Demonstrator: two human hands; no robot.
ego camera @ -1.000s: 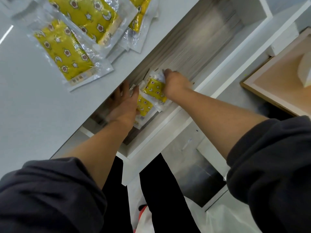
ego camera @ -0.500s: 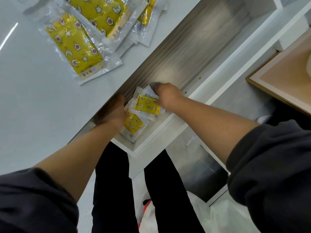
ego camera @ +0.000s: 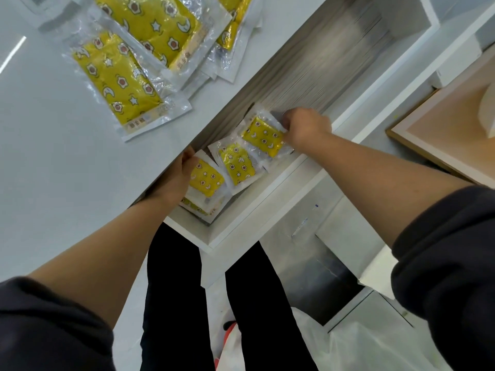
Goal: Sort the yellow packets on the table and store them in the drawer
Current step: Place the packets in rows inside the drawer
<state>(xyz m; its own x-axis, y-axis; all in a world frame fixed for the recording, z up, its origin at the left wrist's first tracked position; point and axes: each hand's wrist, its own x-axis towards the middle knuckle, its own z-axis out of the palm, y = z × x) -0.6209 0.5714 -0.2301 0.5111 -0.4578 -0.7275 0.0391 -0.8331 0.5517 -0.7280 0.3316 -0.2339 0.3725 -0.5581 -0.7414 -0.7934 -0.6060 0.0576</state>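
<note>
Drawer: in the head view we see the open drawer (ego camera: 257,207) running from the middle of the frame towards the upper right, its grey floor bare further up
Small packets: three small yellow packets lie in a row at the drawer's lower end, the far packet (ego camera: 263,136), the middle packet (ego camera: 238,166) and the near packet (ego camera: 205,180), with their clear edges overlapping; a fourth packet (ego camera: 197,207) peeks out under the near one
Right hand: our right hand (ego camera: 305,127) is in the drawer at the far packet's upper right corner, grip narrow, curled fingers pinching the clear wrapper
Left hand: our left hand (ego camera: 176,180) reaches in under the tabletop edge and touches the near packet's left side; its fingers are hidden, so we cannot tell the grip
Tabletop: the white tabletop (ego camera: 53,170) fills the left of the frame; at the upper left lie larger yellow packets, the front large packet (ego camera: 117,81) alone, the upper large packet (ego camera: 158,25) atop a fanned pile (ego camera: 230,36)
Below: a dark sleeve (ego camera: 444,263) at the lower right, black trousers (ego camera: 174,290) in the lower middle
</note>
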